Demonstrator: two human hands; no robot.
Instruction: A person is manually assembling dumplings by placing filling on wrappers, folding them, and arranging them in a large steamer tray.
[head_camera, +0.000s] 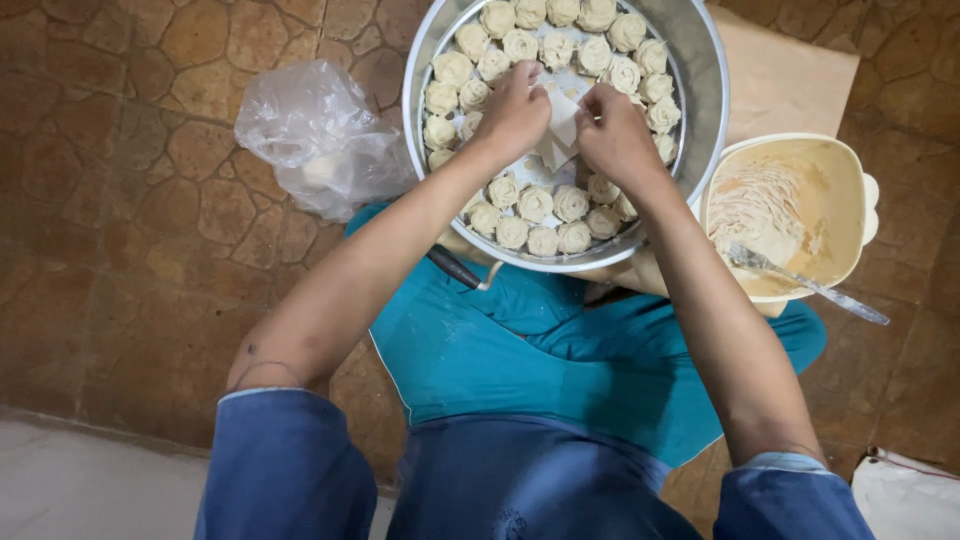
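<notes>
A round metal steamer tray (700, 110) rests on my lap, ringed with several pale, rose-shaped dumplings (535, 203). My left hand (515, 108) and my right hand (612, 130) meet over the tray's middle. Both pinch a flat square dough wrapper (562, 122) between their fingertips. The wrapper stands partly folded, just above the tray's floor. What lies under the hands is hidden.
A cream bowl (850, 215) with smeared filling and a metal spoon (800, 280) sits to the right on brown paper (790, 80). A crumpled clear plastic bag (315, 135) lies left on the stone-patterned floor. A dark handle (455, 268) pokes out under the tray.
</notes>
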